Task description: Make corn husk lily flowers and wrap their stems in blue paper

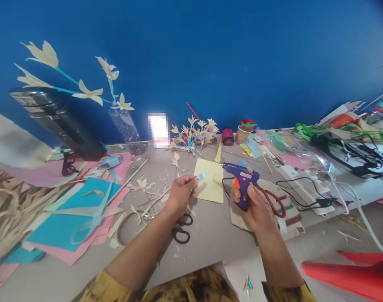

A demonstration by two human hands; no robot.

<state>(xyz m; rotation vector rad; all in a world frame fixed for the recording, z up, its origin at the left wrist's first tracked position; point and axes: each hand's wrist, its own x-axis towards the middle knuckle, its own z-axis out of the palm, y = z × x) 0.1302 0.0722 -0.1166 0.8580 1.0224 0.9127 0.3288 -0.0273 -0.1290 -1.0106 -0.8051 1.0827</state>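
holding the glue gun [245, 178], right of centre: right hand [257, 205] wrapped round its grip. left hand [180, 195] pinches a pale blue strip [201, 176] near centre, apart from the nozzle. flowers [109, 71] on blue stems look done, in the bottle [127, 128] upper left. loose flower [175, 160] near centre, scraps [145, 184] beside it, look unfinished. glue on strip: can't tell.

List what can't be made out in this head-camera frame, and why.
Head view:
- bright upright shape: pixelated, contents unreadable
- pale blue piece in the left hand: blurred, outline unclear
- black-handled scissors: partly behind the left forearm
- red object: cut off by the right edge
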